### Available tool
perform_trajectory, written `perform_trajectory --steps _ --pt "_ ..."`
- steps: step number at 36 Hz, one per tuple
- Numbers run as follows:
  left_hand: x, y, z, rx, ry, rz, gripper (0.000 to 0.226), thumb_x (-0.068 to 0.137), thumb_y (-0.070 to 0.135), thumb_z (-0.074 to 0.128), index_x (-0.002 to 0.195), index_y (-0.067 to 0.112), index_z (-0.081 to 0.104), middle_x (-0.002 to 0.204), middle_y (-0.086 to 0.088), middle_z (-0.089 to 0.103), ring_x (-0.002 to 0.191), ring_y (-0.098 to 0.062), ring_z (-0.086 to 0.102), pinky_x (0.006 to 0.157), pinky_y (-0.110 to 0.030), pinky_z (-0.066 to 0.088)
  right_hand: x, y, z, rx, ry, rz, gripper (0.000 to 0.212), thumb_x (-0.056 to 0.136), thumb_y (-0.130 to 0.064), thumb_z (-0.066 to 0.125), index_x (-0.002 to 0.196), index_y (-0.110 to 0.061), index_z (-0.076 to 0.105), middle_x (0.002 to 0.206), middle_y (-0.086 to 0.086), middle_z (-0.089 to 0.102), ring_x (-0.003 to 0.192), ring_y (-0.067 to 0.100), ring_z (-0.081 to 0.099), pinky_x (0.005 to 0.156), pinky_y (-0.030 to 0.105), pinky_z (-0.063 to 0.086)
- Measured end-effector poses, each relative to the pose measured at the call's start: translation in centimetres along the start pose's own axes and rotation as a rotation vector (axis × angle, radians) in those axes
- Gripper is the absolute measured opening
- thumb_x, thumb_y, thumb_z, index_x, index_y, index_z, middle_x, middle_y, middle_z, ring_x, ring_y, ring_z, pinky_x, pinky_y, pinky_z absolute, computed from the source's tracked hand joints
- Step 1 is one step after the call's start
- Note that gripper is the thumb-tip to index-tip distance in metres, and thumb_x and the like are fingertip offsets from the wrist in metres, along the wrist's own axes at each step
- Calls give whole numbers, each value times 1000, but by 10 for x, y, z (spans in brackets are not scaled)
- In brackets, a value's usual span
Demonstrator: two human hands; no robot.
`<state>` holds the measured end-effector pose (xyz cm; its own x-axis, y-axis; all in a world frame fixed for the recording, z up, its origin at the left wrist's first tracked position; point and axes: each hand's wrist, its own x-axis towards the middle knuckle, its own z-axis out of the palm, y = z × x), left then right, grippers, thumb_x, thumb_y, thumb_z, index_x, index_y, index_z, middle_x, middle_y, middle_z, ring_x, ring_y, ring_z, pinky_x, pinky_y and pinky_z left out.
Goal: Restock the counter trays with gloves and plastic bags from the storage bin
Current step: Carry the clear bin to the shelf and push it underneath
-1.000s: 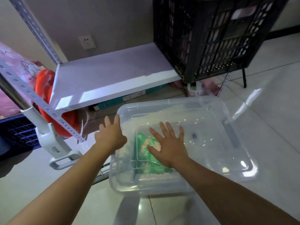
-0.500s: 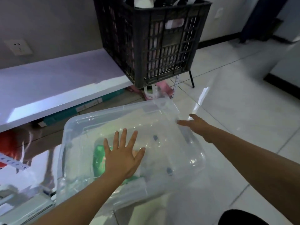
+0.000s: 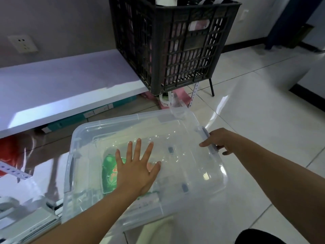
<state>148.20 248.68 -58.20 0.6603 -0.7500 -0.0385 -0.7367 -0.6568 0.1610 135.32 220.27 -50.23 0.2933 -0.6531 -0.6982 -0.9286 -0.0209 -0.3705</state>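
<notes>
Two hands are on one see-through bin (image 3: pixel 84 155) that sits on the floor, with its lid (image 3: pixel 184 134) on top. On the left side of the bin, a green packet (image 3: pixel 110 173) shows through the plastic. I cannot tell if it holds gloves or bags. The left hand (image 3: pixel 136 169) lies flat on the lid with its fingers spread wide and holds nothing. Farther right, the right hand (image 3: pixel 220 141) curls around the latch (image 3: pixel 208 138) on the bin's right edge, thumb on top and fingers under it.

If the latch pops open fast, I think the lid could jump or the bin could slide on the shiny floor. Pressing down too hard might bend the lid.

Behind, a black crate (image 3: pixel 175 41) stands full of things too dim to name.
</notes>
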Motion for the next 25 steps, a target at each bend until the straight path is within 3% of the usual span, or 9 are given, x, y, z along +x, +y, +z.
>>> perform_trajectory --steps 3,7,9,12,15,17,20,23,25 --pt "1 0 1 -8 5 1 75 81 79 -14 150 51 -15 164 5 -20 151 -25 -18 116 -61 -16 -4 0 3 -27 45 -22 65 67 -31 90 119 -5 60 116 17 65 106 34 62 93 52 52" --pt "0 0 0 -3 0 4 75 81 79 -14 150 51 -16 163 4 -21 151 -26 -18 115 -61 -17 -10 -9 5 -155 131 -51 58 70 -33 88 110 4 65 105 19 72 96 33 70 88 48 56" --pt "0 0 0 -9 1 3 74 81 79 -14 149 51 -17 163 5 -21 151 -26 -18 115 -61 -17 -11 -10 5 -165 137 -48 56 71 -33 87 107 3 65 103 18 72 92 31 71 78 44 58" --pt "0 -1 0 -17 6 1 74 82 80 -12 150 51 -12 164 4 -16 152 -26 -14 116 -61 -15 -14 -7 8 -176 165 -71 51 69 -33 88 99 3 66 90 16 70 70 25 65 54 33 49" --pt "0 0 -6 -13 -41 -7 75 82 80 -7 151 50 -11 164 5 -16 152 -26 -14 117 -61 -13 -15 0 11 -147 190 -162 45 71 -34 86 89 2 68 80 13 64 66 25 61 66 33 52" --pt "-1 -1 -15 -26 -88 -2 75 83 79 0 152 51 -7 165 5 -14 153 -26 -13 118 -60 -12 -17 11 16 -152 226 -216 43 75 -41 81 86 -3 65 80 9 61 68 22 58 62 30 47" --pt "-6 -13 -35 -112 -150 10 76 82 80 15 151 54 -3 167 7 -9 153 -25 -11 120 -56 -8 -25 35 31 -120 308 -270 51 80 -52 73 108 -11 61 96 6 64 80 22 61 69 31 47" --pt "-25 -42 -67 -166 -115 -12 80 80 79 27 152 53 3 167 6 0 154 -26 -1 121 -54 2 -35 58 42 93 277 -270 80 73 -44 82 139 -14 47 131 10 59 106 27 59 80 32 43" --pt "-51 -65 -84 -257 -37 -73 83 79 77 36 154 48 13 166 3 11 153 -25 11 119 -55 16 -42 76 48 266 214 -244 96 69 -37 87 148 -17 36 142 10 51 113 28 56 82 32 41"
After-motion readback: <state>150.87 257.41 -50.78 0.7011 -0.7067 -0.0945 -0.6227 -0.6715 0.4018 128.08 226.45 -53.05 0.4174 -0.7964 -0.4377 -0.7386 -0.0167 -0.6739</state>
